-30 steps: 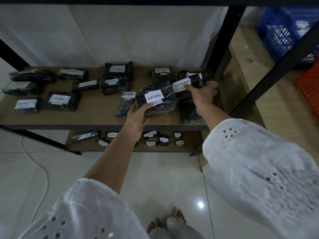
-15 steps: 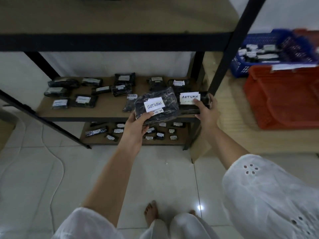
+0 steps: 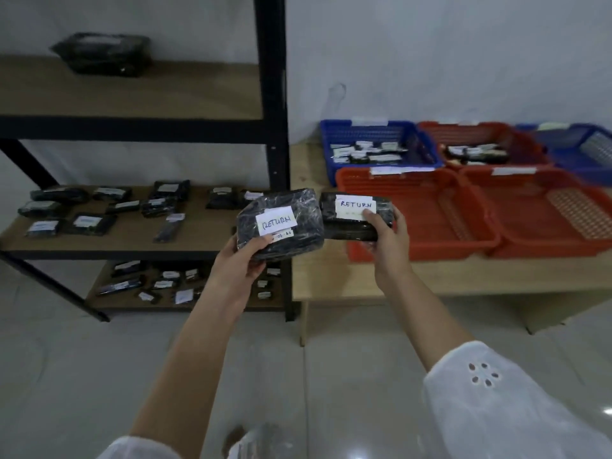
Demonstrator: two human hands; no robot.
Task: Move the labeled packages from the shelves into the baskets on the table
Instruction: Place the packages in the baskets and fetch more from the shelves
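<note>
My left hand (image 3: 241, 260) grips a bulky black plastic-wrapped package (image 3: 298, 210) with a white RETURN label, held in the air in front of the shelf's black corner post (image 3: 270, 94). My right hand (image 3: 387, 236) grips a flatter black package (image 3: 351, 226), also labelled RETURN, at the front left corner of the near red basket (image 3: 420, 197) on the wooden table (image 3: 331, 279). That basket looks empty. Several more labelled black packages (image 3: 89, 223) lie on the middle and bottom shelves.
Behind the near red basket stand a blue basket (image 3: 374, 127) and a red basket (image 3: 490, 130), both holding packages. Another red basket (image 3: 546, 223) and a blue one (image 3: 586, 150) sit to the right. One package (image 3: 102, 53) lies on the top shelf. Tiled floor lies below.
Both hands lifted their RETURN packages off the middle shelf and carried them rightward toward the table. The view rose and turned right, bringing the baskets into view.
</note>
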